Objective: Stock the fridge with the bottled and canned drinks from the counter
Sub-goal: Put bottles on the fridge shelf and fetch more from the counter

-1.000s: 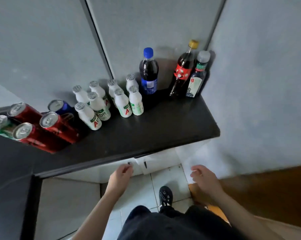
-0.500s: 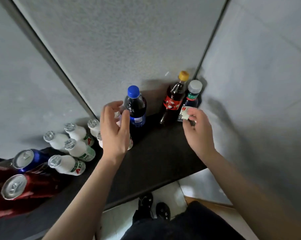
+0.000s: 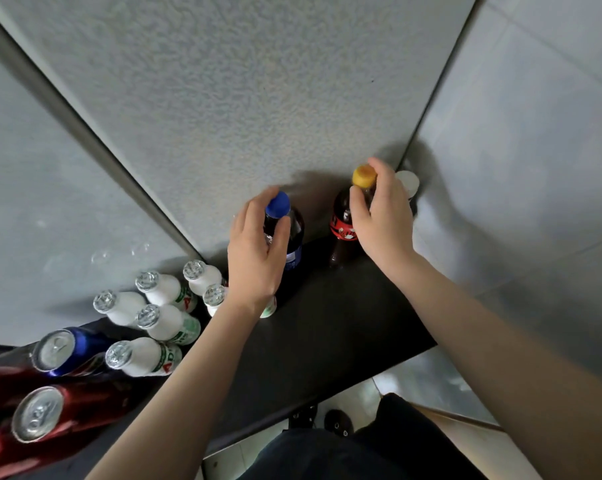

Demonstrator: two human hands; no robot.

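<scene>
On the black counter (image 3: pixel 330 327) by the back wall stands a dark cola bottle with a blue cap (image 3: pixel 294 233). My left hand (image 3: pixel 256 251) is curled round its neck just under the cap. To its right stands a dark bottle with a yellow cap and red label (image 3: pixel 341 220); my right hand (image 3: pixel 384 220) grips its neck below the cap. Several small white bottles with foil tops (image 3: pixel 164 320) stand at the left. Red cans (image 3: pixel 50 414) and a blue can (image 3: pixel 64 349) stand at the far left.
A white-capped bottle (image 3: pixel 408 183) stands in the corner behind my right hand, mostly hidden. Grey walls close the counter at the back and right. Below the counter's front edge I see tiled floor (image 3: pixel 348 400) and my shoes.
Both hands rose from below the counter's edge to the tall bottles. The left closed on the blue-capped bottle's neck, the right moved from the white-capped bottle to the yellow-capped one.
</scene>
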